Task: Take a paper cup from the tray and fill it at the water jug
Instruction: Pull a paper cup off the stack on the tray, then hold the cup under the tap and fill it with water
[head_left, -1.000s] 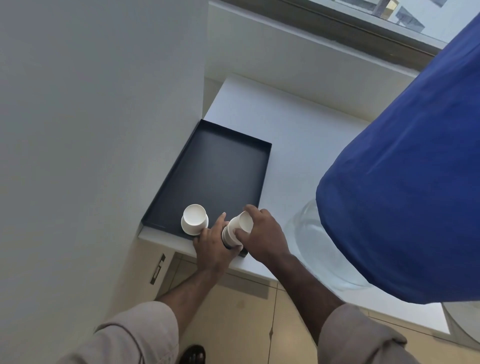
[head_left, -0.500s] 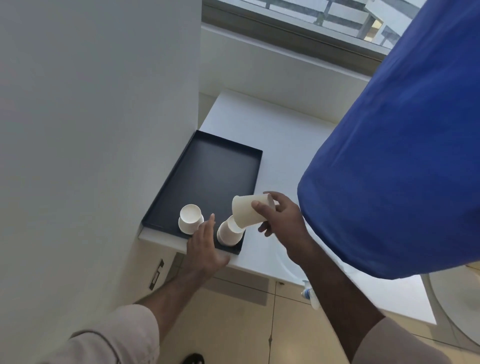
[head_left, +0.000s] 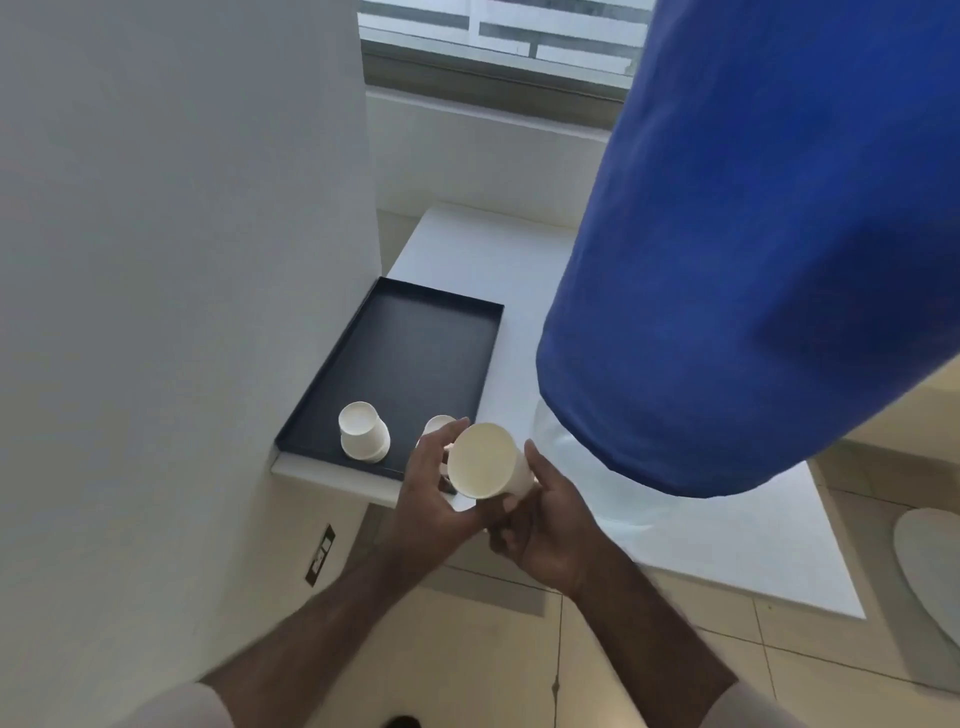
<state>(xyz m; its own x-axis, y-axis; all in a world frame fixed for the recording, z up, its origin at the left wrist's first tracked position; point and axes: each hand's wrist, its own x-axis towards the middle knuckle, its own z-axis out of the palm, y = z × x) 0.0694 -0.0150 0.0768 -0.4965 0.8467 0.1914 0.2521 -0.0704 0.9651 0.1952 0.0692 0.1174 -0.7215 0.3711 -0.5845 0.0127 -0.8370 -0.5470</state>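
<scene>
A white paper cup (head_left: 485, 461) is held between both my hands, mouth turned up toward the camera, in front of the near edge of the white counter. My right hand (head_left: 550, 525) grips its side and base. My left hand (head_left: 431, 493) touches its left side with thumb and fingers. The black tray (head_left: 415, 348) lies on the counter by the wall. An upturned stack of paper cups (head_left: 362, 431) stands at the tray's near left, and another stack (head_left: 437, 425) is mostly hidden behind my left hand. The water jug, draped in blue cloth (head_left: 753, 260), rises at right.
A grey-white wall (head_left: 182, 260) runs along the left, with a small socket plate (head_left: 320, 556) low on it. The white counter (head_left: 701, 545) reaches back to a window sill. Beige floor tiles lie below, and a pale rounded object (head_left: 930, 566) sits at the far right.
My right hand lifted one cup off the stack and drew it toward me, turning its mouth up. My left hand left the stack and came onto the lifted cup.
</scene>
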